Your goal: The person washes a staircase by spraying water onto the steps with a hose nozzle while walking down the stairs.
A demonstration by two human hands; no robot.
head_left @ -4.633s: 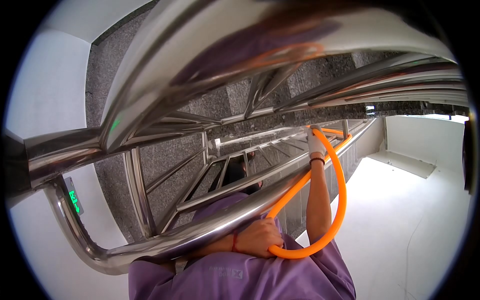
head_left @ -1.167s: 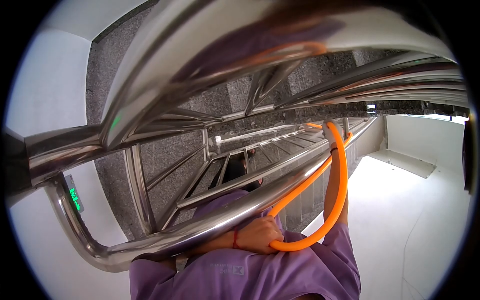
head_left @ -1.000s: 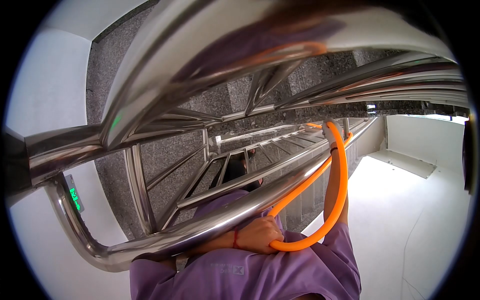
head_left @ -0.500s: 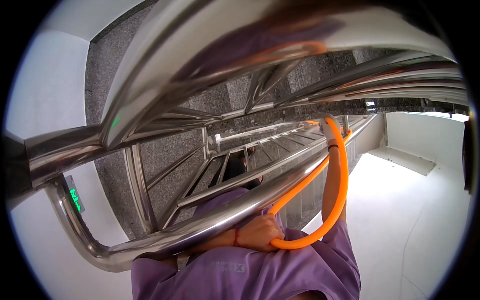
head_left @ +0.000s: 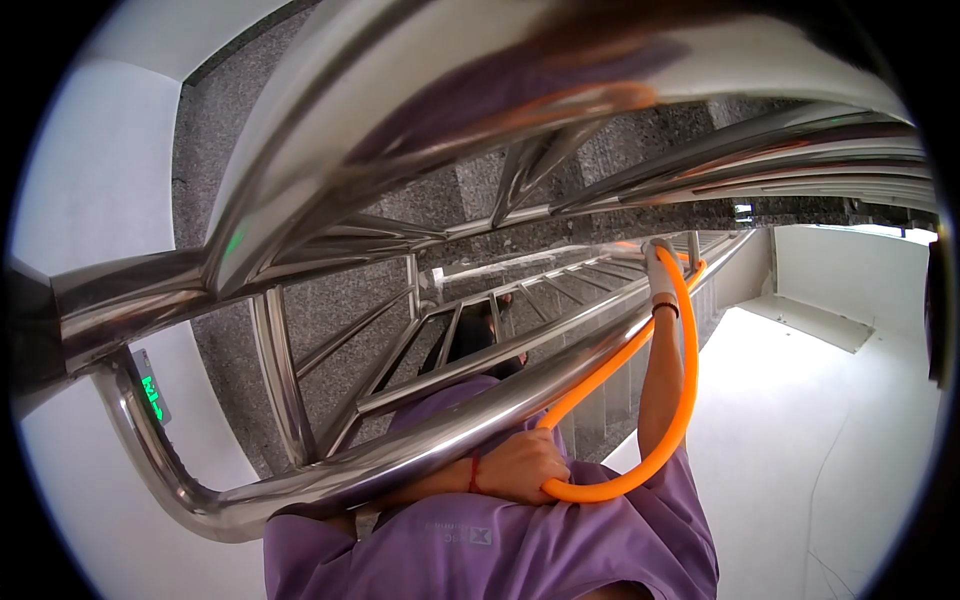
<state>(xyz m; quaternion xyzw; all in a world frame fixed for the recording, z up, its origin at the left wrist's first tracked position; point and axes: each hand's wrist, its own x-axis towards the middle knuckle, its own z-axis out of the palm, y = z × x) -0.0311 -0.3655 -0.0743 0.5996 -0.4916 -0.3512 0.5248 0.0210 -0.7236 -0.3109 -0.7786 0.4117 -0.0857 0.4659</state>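
A thick, smooth orange tube hangs in a loop between my hands, beside the steel handrail. My left hand, with a red string at the wrist, is closed around the tube near my purple shirt, just by the rail. Farther off along the rail, my right hand is stretched out, a dark bracelet at its wrist. Its fingers are wrapped on the far bend of the tube. Another stretch of the tube runs from my left hand along the rail, passing behind my right forearm.
A large steel rail curves across close overhead. Below are railing bars and grey stone steps. A dark trouser leg shows through the bars. White walls stand both sides; a green-lit sign hangs left.
My right hand has come slightly down towards me with the tube, and the loop has shifted a little. My left hand has stayed in place.
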